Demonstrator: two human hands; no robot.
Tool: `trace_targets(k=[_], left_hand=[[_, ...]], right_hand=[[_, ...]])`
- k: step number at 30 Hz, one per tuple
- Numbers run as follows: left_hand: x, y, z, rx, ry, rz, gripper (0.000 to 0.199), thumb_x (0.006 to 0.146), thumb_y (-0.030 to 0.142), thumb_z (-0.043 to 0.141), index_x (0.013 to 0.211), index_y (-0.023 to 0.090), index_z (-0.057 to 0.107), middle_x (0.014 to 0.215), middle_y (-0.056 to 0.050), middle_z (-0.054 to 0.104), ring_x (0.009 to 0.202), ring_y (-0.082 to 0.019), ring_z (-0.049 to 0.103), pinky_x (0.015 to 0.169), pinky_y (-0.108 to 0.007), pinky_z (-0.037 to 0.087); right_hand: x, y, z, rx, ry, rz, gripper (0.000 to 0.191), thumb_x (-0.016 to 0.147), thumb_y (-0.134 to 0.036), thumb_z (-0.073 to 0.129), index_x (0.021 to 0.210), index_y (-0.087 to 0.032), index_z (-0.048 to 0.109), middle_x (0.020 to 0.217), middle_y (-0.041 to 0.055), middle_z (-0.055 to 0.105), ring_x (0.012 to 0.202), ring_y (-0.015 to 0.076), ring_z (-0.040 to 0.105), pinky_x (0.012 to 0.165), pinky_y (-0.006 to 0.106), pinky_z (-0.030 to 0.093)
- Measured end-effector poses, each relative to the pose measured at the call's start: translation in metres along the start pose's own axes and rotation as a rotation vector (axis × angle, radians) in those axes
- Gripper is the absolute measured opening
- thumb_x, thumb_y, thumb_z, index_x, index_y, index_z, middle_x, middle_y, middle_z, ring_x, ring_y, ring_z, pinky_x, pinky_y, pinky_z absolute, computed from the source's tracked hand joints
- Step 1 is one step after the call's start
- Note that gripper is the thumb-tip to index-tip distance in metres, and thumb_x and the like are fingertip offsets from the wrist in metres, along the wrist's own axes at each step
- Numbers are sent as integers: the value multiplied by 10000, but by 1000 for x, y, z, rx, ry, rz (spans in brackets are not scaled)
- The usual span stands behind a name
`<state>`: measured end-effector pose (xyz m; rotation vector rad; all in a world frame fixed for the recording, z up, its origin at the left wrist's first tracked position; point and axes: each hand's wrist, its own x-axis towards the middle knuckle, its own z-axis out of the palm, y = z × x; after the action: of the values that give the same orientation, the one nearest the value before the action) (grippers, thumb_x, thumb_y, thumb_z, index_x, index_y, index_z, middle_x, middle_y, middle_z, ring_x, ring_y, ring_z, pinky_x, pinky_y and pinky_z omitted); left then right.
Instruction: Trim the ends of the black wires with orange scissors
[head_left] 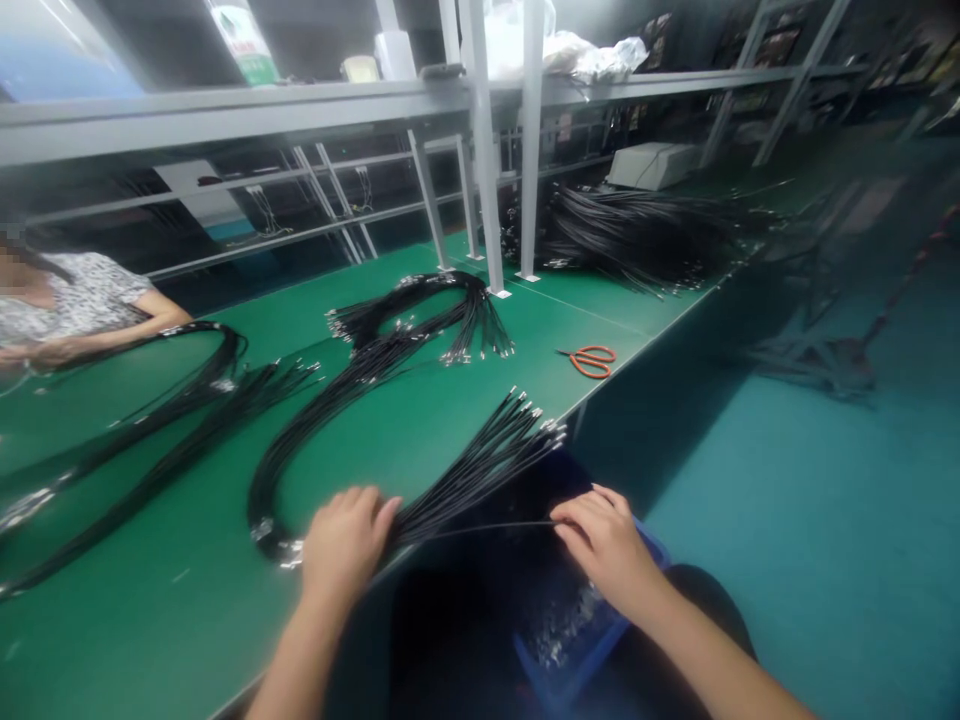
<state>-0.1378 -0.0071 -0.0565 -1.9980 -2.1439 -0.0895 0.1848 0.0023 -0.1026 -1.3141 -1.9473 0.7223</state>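
A long bundle of black cables (281,460) with silvery ends curves across the green table, its near end fanned out at the table's edge. My left hand (349,535) is closed over this bundle just behind the fan. Away from the fan, a single black cable (495,525) stretches to my right hand (600,535), which pinches it near its end between thumb and fingers. That cable's tip is hidden by the fingers. Below my right hand, a blue bin (540,680) holds many small, shiny pieces, too blurred to name.
Orange-handled scissors (592,362) lie near the table edge. A big black cable pile (637,235) lies farther back, beside white shelf posts (487,150). At left, a person (82,310) sits with hands on another cable bundle (180,440). A white box (652,165) stands behind the pile.
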Motion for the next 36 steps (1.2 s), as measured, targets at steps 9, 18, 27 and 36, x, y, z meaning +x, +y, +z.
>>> trace_targets(k=[9,18,27,36], left_hand=[[-2,157,-42,-623,-67,460,207,799,181,583,996,228,627,887,-56,657,849,-226,562,712,-318,440],[1,164,-33,-1005,-278,265,73,842,218,563,867,229,631,806,8,661,725,-152,593,657,-241,425],[-5,169,-41,-1196,-320,112,123,835,255,570,740,179,589,680,17,588,628,-124,530,582,-217,390],[-6,160,-40,-1436,-408,-1,183,819,310,597,720,158,572,683,-4,616,635,-127,541,591,-215,411]], right_hand=[[11,-30,-37,274,-7,150,102,814,-158,555,871,-239,577,803,-20,676,787,165,644,724,279,479],[5,-36,-21,948,241,375,124,758,-256,686,711,-182,599,635,-29,614,601,110,560,612,232,456],[13,-45,-28,1065,483,382,115,774,-202,653,677,-192,592,560,-57,548,521,82,471,529,201,398],[5,-53,-10,1149,244,395,35,807,-216,637,814,-184,650,631,-21,619,564,106,545,550,228,451]])
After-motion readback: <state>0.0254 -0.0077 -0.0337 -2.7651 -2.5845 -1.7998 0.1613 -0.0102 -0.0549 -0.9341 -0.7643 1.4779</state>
